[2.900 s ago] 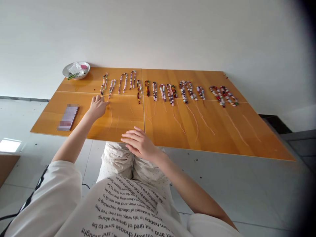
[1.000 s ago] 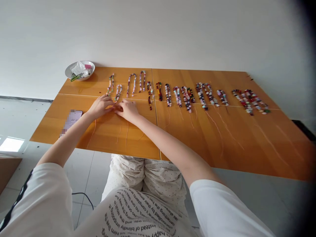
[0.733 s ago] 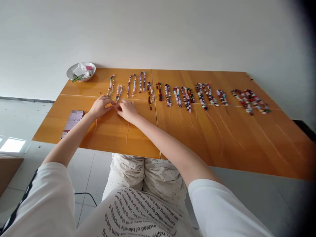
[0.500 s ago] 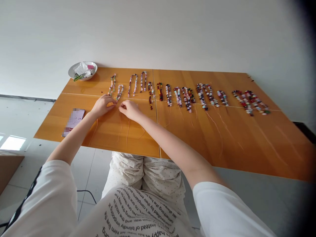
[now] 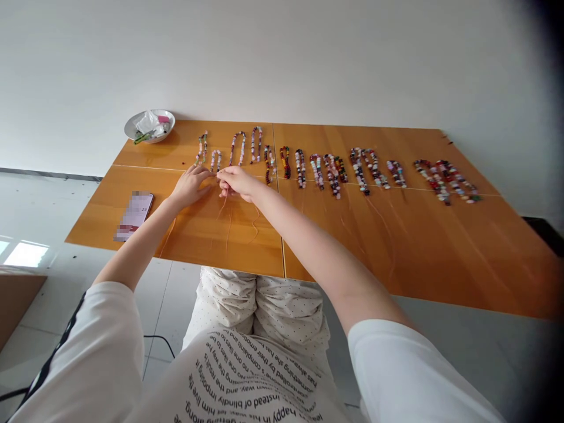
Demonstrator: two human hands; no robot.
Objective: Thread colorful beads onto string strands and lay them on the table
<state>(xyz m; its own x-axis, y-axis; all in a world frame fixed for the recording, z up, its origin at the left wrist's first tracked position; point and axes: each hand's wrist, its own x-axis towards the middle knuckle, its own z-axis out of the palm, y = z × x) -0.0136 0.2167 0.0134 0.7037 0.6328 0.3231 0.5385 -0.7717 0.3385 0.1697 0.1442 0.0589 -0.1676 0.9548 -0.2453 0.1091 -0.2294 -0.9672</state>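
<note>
Orange thread (image 5: 223, 207): one, in right hand (image 5: 238, 181); one phone (image 5: 136, 215).

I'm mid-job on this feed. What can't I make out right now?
All in the head view:
1. How the thread is gripped: the left hand and right hand cover that spot.
2. Most of the screen of the phone: pixelation hides it.
3. Small items in the bowl: too small, and overlapping.
4. Lower lines on the shirt: cut off by the bottom edge.
</note>
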